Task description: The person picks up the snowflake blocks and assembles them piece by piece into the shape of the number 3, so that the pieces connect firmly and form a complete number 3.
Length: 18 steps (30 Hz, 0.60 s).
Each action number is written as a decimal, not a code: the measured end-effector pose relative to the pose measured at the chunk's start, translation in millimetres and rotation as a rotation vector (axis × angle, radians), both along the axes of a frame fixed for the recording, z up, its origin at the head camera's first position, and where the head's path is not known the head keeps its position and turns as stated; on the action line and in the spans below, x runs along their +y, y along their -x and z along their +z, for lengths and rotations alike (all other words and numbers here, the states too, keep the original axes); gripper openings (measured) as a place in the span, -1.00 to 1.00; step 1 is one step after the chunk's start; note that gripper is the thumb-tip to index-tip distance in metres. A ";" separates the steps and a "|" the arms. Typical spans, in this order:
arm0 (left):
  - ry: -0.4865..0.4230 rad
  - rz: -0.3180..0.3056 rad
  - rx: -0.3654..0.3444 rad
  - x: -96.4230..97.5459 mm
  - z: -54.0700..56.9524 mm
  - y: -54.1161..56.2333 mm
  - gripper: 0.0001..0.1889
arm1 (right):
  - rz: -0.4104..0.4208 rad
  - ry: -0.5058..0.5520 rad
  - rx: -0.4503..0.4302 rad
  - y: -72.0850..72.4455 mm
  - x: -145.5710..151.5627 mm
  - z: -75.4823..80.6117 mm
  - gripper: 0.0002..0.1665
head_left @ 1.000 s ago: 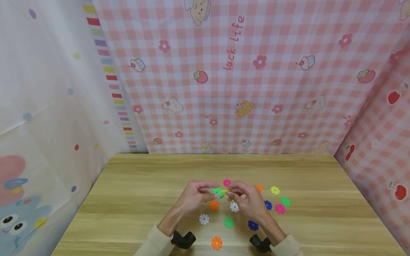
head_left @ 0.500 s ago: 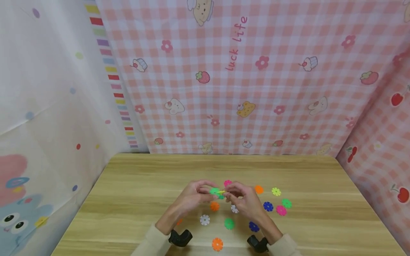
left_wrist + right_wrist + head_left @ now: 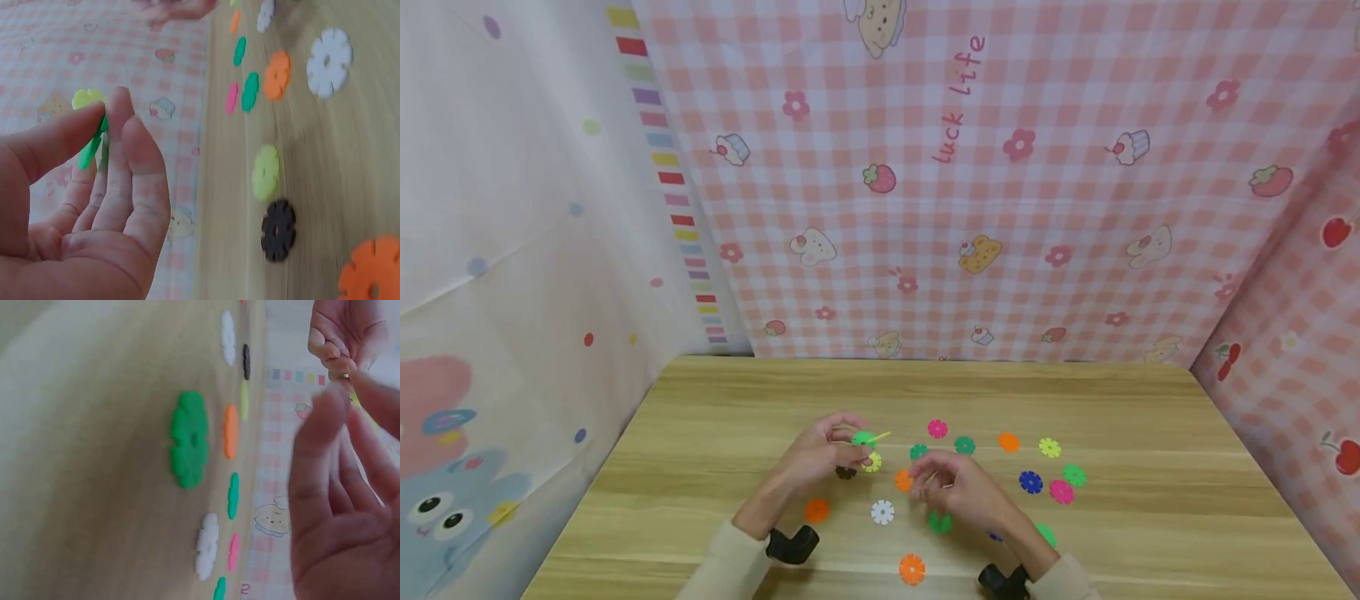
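My left hand pinches a green notched snowflake disc between thumb and fingers, raised above the table. A yellow snowflake disc is joined to it and sticks out at an angle past the thumb tip. Beneath that hand lie another yellow disc and a black disc. My right hand hovers over the discs with loosely bent fingers and holds nothing. Closest to it are an orange disc and a green disc, which it partly covers in the head view.
More notched discs lie scattered over the wooden table: a white one, a blue one, a pink one and several others. An orange disc lies toward the front. Patterned cloth hangs behind the table.
Both hands were together at the joined discs; now they are apart. The right hand has let go and lowered toward the table. The left has moved left with the green and yellow discs.
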<state>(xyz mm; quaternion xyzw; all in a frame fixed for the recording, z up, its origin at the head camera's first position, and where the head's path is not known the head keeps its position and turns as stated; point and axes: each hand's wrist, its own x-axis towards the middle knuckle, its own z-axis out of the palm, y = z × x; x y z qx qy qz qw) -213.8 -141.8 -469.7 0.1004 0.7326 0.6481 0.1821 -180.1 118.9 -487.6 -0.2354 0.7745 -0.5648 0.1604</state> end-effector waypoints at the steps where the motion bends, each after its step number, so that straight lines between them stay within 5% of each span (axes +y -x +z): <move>1: 0.000 0.002 -0.001 -1.2 0.1 0.5 -0.68 | 0.028 -0.004 -0.022 -1.5 -0.2 -1.9 -0.67; 10: -0.009 -0.007 -0.018 -5.7 -1.9 0.7 -0.79 | 0.168 -0.073 -0.196 -19.1 -6.2 -12.6 -0.70; 18: 0.000 -0.027 -0.023 -6.6 -2.0 0.1 -0.80 | 0.216 -0.161 -0.172 -23.9 -8.5 -15.3 -0.64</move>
